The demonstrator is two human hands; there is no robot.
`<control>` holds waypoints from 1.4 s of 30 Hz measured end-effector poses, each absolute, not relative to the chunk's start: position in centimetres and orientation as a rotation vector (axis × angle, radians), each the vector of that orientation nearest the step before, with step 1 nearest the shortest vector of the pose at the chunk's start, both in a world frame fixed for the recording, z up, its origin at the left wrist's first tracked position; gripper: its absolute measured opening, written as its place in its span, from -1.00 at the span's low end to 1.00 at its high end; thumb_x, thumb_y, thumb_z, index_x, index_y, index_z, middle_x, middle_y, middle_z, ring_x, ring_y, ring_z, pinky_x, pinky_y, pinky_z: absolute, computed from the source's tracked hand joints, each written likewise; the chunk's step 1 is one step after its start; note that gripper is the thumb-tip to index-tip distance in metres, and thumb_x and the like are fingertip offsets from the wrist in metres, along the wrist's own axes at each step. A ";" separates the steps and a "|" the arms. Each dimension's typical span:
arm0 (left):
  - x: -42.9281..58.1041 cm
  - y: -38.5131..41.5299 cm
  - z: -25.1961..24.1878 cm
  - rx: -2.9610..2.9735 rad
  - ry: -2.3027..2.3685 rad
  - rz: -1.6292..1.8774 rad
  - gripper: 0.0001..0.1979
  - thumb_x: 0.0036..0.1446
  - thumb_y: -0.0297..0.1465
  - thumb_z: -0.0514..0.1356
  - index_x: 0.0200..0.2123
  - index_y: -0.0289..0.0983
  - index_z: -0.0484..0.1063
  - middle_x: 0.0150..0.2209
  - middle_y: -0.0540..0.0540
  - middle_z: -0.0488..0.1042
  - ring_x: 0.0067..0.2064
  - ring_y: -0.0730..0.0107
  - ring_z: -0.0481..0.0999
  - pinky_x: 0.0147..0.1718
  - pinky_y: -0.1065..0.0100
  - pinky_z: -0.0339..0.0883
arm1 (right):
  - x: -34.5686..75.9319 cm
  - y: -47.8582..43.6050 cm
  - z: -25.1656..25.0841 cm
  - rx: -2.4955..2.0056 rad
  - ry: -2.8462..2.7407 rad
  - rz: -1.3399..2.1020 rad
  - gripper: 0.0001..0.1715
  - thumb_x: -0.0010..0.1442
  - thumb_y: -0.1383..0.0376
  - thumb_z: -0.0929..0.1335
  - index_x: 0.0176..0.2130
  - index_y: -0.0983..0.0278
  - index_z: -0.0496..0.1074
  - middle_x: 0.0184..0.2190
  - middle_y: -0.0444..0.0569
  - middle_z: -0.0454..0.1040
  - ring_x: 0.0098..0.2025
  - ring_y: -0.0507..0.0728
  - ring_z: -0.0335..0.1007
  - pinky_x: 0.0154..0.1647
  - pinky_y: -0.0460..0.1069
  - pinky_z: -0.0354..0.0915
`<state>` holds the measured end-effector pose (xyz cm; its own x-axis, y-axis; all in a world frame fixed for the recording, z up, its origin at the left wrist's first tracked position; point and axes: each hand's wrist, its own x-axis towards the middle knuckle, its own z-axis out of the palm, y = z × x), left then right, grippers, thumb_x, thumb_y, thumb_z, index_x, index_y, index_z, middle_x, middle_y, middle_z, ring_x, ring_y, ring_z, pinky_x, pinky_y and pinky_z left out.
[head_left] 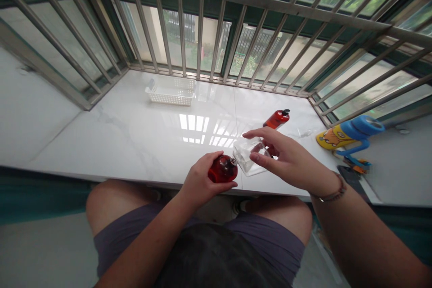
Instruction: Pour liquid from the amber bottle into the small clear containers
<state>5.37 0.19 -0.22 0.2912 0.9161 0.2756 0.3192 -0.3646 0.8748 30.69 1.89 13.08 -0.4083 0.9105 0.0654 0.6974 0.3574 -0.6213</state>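
My left hand is wrapped round a dark red bottle near the sill's front edge. The bottle is tilted, its uncapped mouth towards a clear square container. That container stands on the white surface just right of the bottle mouth. My right hand is over its right side, thumb and forefinger apart; the other fingers are partly hidden behind the container, and whether they touch it is unclear. Behind my right hand another red bottle with a black cap leans or lies on the surface.
A white perforated basket sits at the back left by the window bars. On the right are a yellow and blue drinking bottle, a dark flat object and small orange and blue items. The white marble-like surface ends above my knees.
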 end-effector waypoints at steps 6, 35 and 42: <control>5.4 0.2 -0.3 1.842 1.109 1.056 -0.16 -0.06 -0.18 0.62 0.26 -0.11 0.39 0.16 -0.17 0.58 0.15 0.00 0.62 0.18 -0.01 0.53 | 30.6 1.7 13.3 -1.423 -2.232 0.706 -0.45 0.40 -0.08 0.40 0.26 0.03 0.43 0.10 0.04 0.54 -0.08 0.20 0.56 -0.20 0.07 0.51; 5.1 0.1 -0.4 1.861 1.093 1.087 -0.12 -0.08 -0.18 0.63 0.27 -0.12 0.38 0.14 -0.13 0.58 0.13 0.06 0.62 0.18 0.05 0.51 | 30.1 2.1 14.2 -1.411 -2.325 0.663 -0.43 0.38 -0.09 0.41 0.26 0.03 0.45 0.15 0.03 0.53 -0.07 0.19 0.55 -0.19 0.05 0.49; 5.2 0.2 -0.3 1.849 1.076 1.098 -0.13 -0.09 -0.13 0.62 0.25 -0.12 0.39 0.14 -0.13 0.58 0.13 0.06 0.62 0.18 0.06 0.51 | 30.5 1.9 14.0 -1.469 -2.255 0.723 -0.43 0.38 -0.10 0.40 0.26 0.04 0.45 -0.05 0.00 0.58 -0.21 0.16 0.53 -0.27 0.03 0.45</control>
